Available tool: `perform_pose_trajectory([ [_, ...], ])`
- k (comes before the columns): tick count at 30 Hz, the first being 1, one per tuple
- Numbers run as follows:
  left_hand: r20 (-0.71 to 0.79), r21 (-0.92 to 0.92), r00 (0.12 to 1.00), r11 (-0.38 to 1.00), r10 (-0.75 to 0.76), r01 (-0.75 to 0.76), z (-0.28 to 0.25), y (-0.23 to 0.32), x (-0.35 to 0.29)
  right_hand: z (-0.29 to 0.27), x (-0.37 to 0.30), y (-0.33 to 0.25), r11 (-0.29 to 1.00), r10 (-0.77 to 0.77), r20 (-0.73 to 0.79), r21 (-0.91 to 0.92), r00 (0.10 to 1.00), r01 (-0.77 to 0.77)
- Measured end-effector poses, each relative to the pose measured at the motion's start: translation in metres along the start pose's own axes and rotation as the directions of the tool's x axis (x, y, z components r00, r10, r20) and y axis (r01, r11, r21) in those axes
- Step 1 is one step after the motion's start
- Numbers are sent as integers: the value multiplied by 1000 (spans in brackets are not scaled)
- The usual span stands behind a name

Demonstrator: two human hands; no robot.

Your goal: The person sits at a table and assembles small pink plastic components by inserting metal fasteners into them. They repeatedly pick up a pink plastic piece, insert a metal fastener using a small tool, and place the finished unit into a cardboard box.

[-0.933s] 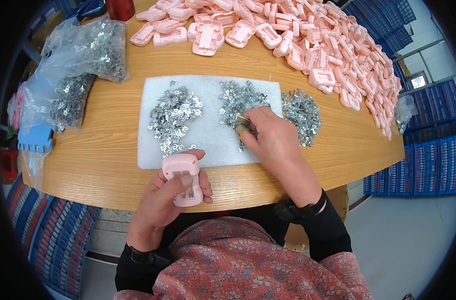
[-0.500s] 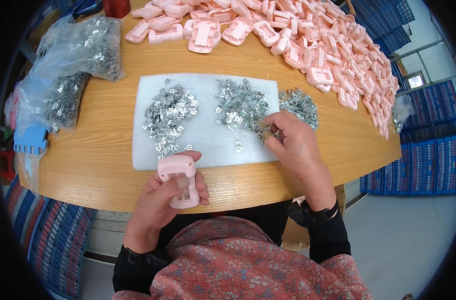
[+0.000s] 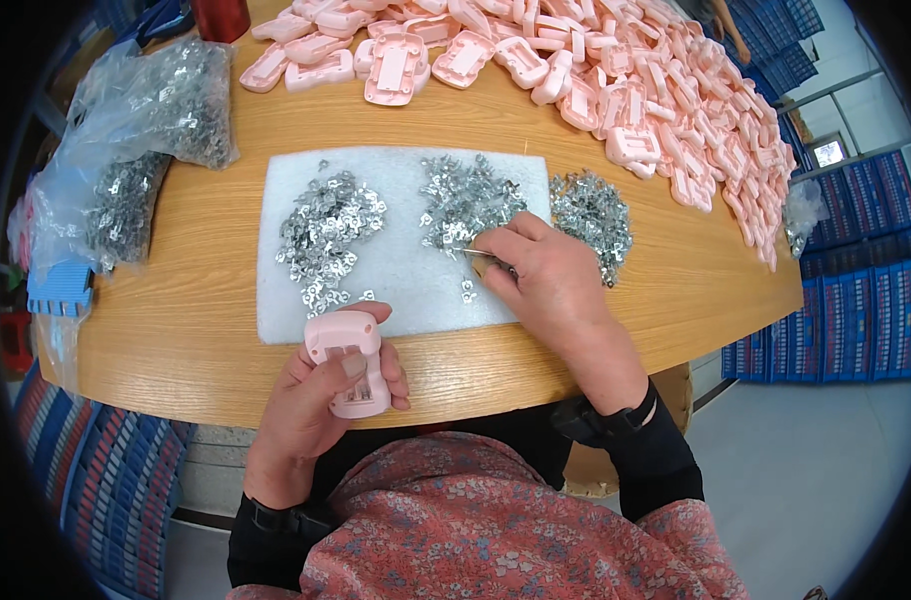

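My left hand (image 3: 321, 385) is closed round a pink plastic casing (image 3: 344, 335), its thumb resting over the recess in the middle. Small metal parts show inside that recess. In my right hand (image 3: 546, 275) is a pair of thin metal tweezers (image 3: 473, 251), pinched between thumb and fingers. The tips reach the lower edge of the middle pile of small silver metal clips (image 3: 466, 200). A second pile of clips (image 3: 331, 225) lies to the left on the same white foam sheet (image 3: 401, 290). One loose clip (image 3: 468, 291) sits below the middle pile.
Beside the foam sheet on the right is another heap of small metal parts (image 3: 593, 225). Many pink casings (image 3: 636, 110) cover the far and right side of the wooden table (image 3: 196, 330). Plastic bags of metal parts (image 3: 191, 110) stand at the left, near a red container (image 3: 221, 18).
My right hand has moved left with the tweezers, from the foam's right edge to the middle pile of clips. My left hand still holds the pink casing.
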State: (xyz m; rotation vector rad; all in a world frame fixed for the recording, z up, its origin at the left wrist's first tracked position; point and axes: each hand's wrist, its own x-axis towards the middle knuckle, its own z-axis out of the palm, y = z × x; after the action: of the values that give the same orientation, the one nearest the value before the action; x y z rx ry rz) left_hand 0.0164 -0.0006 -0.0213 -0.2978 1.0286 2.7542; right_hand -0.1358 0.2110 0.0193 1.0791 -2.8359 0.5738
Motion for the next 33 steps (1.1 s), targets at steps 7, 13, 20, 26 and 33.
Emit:
perform_pose_trajectory([
  [7, 16, 11, 1000, 1000, -4, 4, 0, 1, -1, -4, -5, 7, 868, 179, 37, 464, 983, -175],
  [13, 13, 3, 1000, 1000, 3, -3, -1, -1, -1, -23, -33, 24, 922, 248, 69, 290, 966, -257],
  [20, 29, -2, 999, 1000, 26, -26, -3, -3, -1, -25, -42, 21, 964, 223, 21, 142, 975, -223],
  [26, 18, 36, 999, 999, 30, -30, -3, -3, 1, -10, -15, 8, 989, 142, -55, 55, 988, -139],
  [33, 40, 36, 998, 998, 40, -42, -4, -3, 1, -12, -25, 7, 999, 17, 57, 43, 998, -19],
])
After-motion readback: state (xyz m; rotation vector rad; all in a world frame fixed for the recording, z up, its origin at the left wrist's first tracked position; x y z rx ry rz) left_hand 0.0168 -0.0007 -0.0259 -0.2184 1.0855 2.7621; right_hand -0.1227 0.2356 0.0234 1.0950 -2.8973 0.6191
